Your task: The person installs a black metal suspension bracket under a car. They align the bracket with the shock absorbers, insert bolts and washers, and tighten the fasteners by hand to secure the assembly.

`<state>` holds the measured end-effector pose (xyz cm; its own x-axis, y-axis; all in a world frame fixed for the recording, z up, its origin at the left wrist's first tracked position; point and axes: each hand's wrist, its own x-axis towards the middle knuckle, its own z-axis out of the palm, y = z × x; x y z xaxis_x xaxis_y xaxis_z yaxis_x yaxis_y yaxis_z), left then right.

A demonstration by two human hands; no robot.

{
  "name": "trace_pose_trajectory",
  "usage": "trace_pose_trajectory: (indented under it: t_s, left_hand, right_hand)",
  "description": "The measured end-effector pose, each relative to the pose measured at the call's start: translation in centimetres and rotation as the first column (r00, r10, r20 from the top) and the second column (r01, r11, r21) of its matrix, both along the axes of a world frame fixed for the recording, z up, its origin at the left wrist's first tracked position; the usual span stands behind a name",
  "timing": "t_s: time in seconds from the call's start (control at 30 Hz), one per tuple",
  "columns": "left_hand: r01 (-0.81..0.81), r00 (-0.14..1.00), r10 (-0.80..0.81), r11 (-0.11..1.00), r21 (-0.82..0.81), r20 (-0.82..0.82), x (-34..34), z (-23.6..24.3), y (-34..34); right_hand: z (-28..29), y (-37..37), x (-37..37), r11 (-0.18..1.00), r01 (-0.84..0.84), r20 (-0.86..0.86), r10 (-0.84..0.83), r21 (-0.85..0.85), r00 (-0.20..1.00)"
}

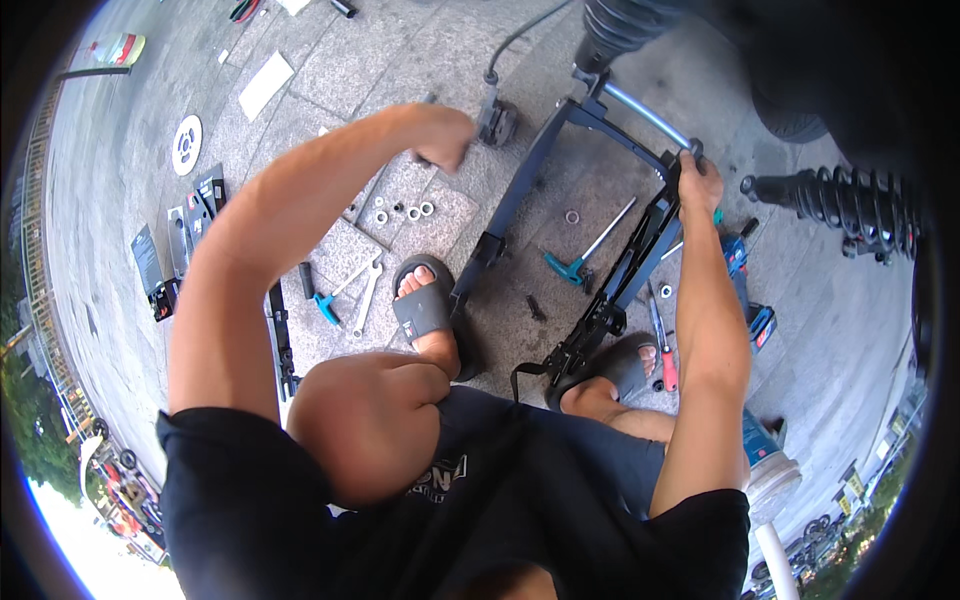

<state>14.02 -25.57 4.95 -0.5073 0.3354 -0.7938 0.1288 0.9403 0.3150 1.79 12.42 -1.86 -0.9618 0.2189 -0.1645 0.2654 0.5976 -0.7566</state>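
My right hand (700, 183) grips the black metal frame (535, 175) at its upper right corner, where a silver rod (640, 110) ends. My left hand (445, 140) is raised left of the frame, slightly blurred, with fingers curled; whatever it holds is hidden. Several washers and nuts (414, 213) lie on the paving below it. A teal T-handle wrench (566, 268) lies within the frame; another (327, 308) rests beside a combination spanner (368, 290) near my left foot. A black brake caliper (498, 124) on a hose sits beside the frame.
Black vehicle shocks (840, 205) jut in at upper and right. A power drill (737, 270) and red-handled tool (668, 368) lie beside my right arm. A white disc (187, 145), card (266, 85) and dark parts (205, 205) lie left. A bucket (768, 460) stands lower right.
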Motion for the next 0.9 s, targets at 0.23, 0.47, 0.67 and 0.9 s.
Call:
trace_pose_trajectory:
  t_s: [0.23,0.47,0.67,0.9]
  left_hand:
    - [-0.511,0.592,0.568,0.813,0.279,-0.572,9.2,-10.6,-1.9]
    - [-0.617,0.317,0.778,0.603,0.506,-0.542,10.1,-13.9,-0.8]
    - [-0.650,0.175,0.908,0.397,0.649,-0.380,10.6,-14.4,-1.8]
    - [-0.708,-0.079,0.939,-0.289,0.644,0.335,10.8,-13.6,-2.7]
  right_hand:
    - [-0.8,0.3,-0.3,0.994,0.020,-0.016,-0.018,0.104,1.000]
    - [-0.9,0.4,-0.5,0.998,0.052,0.016,-0.052,-0.018,0.999]
    - [-1.4,1.0,-0.7,0.999,0.036,0.026,-0.035,-0.024,0.999]
    - [-1.1,1.0,-0.6,0.999,0.035,0.014,-0.035,0.039,0.999]
